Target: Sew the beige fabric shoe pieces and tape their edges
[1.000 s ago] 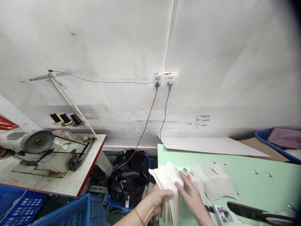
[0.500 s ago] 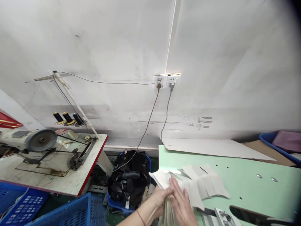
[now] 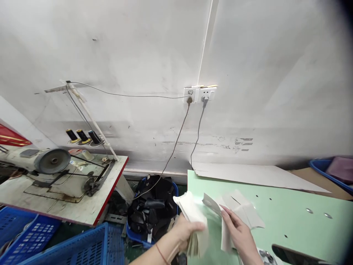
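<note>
In my left hand (image 3: pixel 187 229) is a thick stack of off-white cut pieces (image 3: pixel 194 211), fabric or thin sheet, held over the left edge of the green table (image 3: pixel 300 221). The thumb presses on top and the layered edges fan out below. My right hand (image 3: pixel 238 230) pinches a pale, limp piece (image 3: pixel 213 204) between thumb and fingers, apart from the stack. Beyond it, more off-white pieces (image 3: pixel 242 206) with slits lie flat on the table. A metal fitting (image 3: pixel 267 256) on the table is partly covered by my right forearm.
To the left stands a sewing machine (image 3: pixel 46 162) with thread cones (image 3: pixel 82 136). Blue crates (image 3: pixel 110 239) sit below it. A blue bin full of black scraps (image 3: pixel 151 209) stands between the tables. Power cords (image 3: pixel 176 143) hang from the wall socket (image 3: pixel 200 94).
My hands were together on the stack; now they are apart. The right one has moved right with a pale piece, while the left keeps the stack. The view has shifted slightly.
</note>
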`<act>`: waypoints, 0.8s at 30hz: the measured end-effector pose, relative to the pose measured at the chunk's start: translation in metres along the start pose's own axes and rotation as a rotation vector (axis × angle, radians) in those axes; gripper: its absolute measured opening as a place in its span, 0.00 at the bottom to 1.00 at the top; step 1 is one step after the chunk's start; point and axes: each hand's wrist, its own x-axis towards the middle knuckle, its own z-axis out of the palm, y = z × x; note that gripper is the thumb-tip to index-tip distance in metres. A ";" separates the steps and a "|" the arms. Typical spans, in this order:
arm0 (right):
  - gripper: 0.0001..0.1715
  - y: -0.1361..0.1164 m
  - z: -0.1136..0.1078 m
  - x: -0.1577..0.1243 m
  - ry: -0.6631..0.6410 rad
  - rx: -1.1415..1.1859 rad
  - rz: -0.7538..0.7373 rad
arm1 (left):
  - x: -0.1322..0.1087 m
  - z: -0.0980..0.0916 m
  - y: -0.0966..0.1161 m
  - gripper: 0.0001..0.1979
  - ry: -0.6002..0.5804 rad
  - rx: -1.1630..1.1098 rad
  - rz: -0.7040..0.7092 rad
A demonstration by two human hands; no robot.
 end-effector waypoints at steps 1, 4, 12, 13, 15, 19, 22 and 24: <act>0.38 -0.005 0.004 -0.007 -0.060 0.005 -0.039 | 0.002 -0.002 -0.003 0.36 0.048 -0.025 0.015; 0.32 -0.020 0.016 -0.026 -0.228 -0.014 -0.192 | 0.008 -0.008 -0.013 0.35 0.076 -0.106 0.018; 0.37 -0.014 0.009 -0.003 -0.124 0.007 -0.092 | 0.005 0.001 -0.004 0.38 -0.084 -0.151 -0.028; 0.38 -0.011 0.007 0.001 -0.087 0.013 -0.065 | 0.004 0.004 0.000 0.37 -0.119 -0.143 -0.022; 0.43 -0.008 0.001 0.005 0.019 0.016 0.007 | 0.001 0.008 0.006 0.37 -0.183 -0.100 -0.028; 0.44 -0.015 0.000 -0.007 0.078 0.019 0.081 | -0.001 0.008 0.006 0.39 -0.074 -0.011 -0.029; 0.37 -0.026 0.014 -0.029 -0.026 -0.022 -0.076 | 0.002 0.002 0.000 0.37 0.057 -0.067 0.023; 0.34 -0.030 0.021 -0.038 -0.106 -0.085 -0.286 | 0.003 -0.001 -0.003 0.37 0.060 -0.111 0.023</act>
